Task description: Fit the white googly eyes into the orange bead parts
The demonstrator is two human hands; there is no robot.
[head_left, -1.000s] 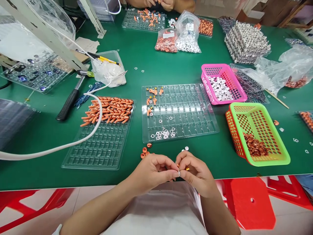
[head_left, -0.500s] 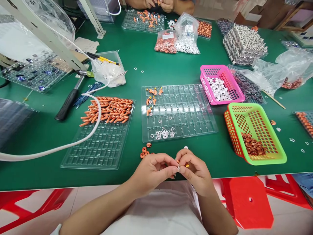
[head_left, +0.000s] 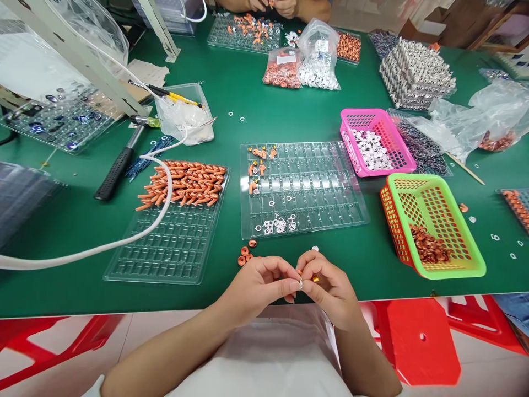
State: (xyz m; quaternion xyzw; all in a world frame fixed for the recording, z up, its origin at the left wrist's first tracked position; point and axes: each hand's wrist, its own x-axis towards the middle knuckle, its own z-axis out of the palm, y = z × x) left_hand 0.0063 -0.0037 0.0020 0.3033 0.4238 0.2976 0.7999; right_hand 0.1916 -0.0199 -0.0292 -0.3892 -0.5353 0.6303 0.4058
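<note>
The left hand (head_left: 261, 284) and right hand (head_left: 333, 290) meet with curled fingers over the near edge of the green surface (head_left: 372, 264). Both are pinching a small orange-and-brass part (head_left: 314, 278). They have barely moved since the earlier frame.

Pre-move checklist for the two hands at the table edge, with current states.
1. Left hand and right hand meet, fingers pinched together: ok.
2. Small orange part held between them: ok.
3. How the part sits in the fingers: cannot tell.
4. Loose orange rings beside the left hand: ok.
5. Clear tray ahead has open pockets: ok.
6. White hose lies across the left tray: not ok.
</note>
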